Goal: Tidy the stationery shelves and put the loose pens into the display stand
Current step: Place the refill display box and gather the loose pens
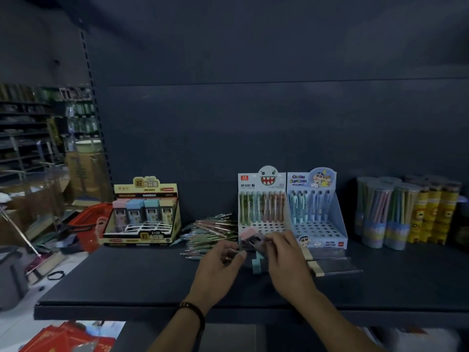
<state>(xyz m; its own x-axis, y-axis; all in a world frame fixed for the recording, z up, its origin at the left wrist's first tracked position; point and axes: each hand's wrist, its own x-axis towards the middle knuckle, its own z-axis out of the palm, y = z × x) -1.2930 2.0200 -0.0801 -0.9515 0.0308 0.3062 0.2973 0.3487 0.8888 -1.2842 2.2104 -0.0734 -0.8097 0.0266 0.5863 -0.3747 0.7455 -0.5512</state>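
Both hands are up at the front of the shelf (142, 283), busy with one item. My left hand (223, 252) and right hand (286, 252) pinch a small pink-capped case (250, 238) between them, fingers curled on it from either side. The case is blurred and I cannot read what it is.

- The loose pens (212, 231) lie in a heap on the shelf, just beyond the left hand and a little to its left. The left hand is clearly the nearer one.
- Their long axes run mostly left to right, fanned slightly, so across my reach rather than along it.
- The white display stand (262, 207) is immediately right of the heap, straight beyond the case, with its front rows of holes vacant.
- The blue display stand (317, 212) touches its right side.

Judgement: the case has to go down first, probably to the yellow display box (144, 214) far left. Then pick from the left and turn each pen upright.
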